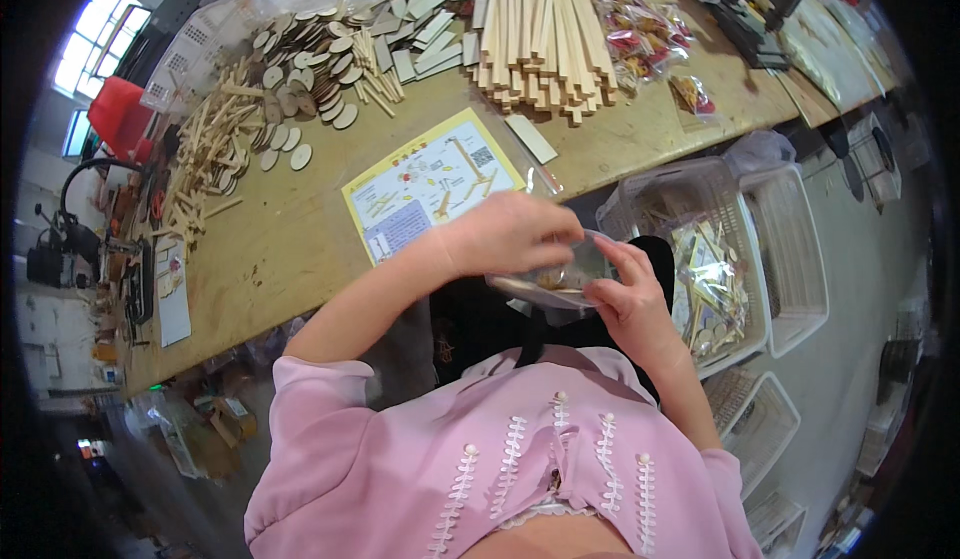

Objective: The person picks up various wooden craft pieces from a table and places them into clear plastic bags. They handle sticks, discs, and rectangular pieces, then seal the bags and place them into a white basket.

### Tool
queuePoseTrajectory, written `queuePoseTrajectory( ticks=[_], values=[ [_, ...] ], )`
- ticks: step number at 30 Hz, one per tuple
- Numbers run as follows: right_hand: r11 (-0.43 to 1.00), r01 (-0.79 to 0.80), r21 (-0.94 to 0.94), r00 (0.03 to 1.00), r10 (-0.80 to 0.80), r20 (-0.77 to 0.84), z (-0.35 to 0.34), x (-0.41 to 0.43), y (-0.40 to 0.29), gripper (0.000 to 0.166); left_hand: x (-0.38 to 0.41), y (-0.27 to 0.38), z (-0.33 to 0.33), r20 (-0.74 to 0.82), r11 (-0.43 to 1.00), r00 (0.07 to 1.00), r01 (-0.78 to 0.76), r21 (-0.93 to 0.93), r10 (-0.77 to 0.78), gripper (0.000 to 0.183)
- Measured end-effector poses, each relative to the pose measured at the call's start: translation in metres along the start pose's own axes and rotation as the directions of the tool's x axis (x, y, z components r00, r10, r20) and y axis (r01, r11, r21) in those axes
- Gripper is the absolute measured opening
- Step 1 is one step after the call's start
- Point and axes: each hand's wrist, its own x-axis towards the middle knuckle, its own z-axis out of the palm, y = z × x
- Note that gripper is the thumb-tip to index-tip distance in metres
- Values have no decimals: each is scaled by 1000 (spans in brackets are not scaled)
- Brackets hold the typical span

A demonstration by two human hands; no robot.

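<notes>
Between my hands, over my lap, is a clear plastic bag (551, 289) with light wooden pieces in it. My right hand (630, 281) grips the bag's right edge between thumb and fingers. At the bag's opening, my left hand (521, 232) is bent over it, blurred; whether it holds anything is hidden. A yellow-bordered printed instruction sheet (450, 176) lies on the wooden table (300, 236) just beyond my left hand. Past it are a stack of square wooden sticks (544, 41), a single flat wooden strip (531, 138), round wooden discs (301, 156) and thin dowels (187, 176).
Right of my lap, a white plastic basket (754, 281) holds filled clear bags (709, 281), with another basket (795, 259) beside it. Small bags of red and yellow parts (645, 33) lie at the back. The table edge runs just before me.
</notes>
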Motion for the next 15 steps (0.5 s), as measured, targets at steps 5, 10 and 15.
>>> queuePoseTrajectory(
  ticks=[5,10,15],
  values=[
    [999,-28,-39,999,29,44,-1,-7,-6,18,17,-102,-73,-572,928,817,267,259,-75,20],
    [997,-48,-54,997,51,59,1,-15,-5,15,11,-197,-132,-613,736,768,520,433,-182,30],
    [997,-32,-64,998,35,44,0,-14,-7,13,11,-194,-128,-577,722,766,567,396,-285,22]
  ],
)
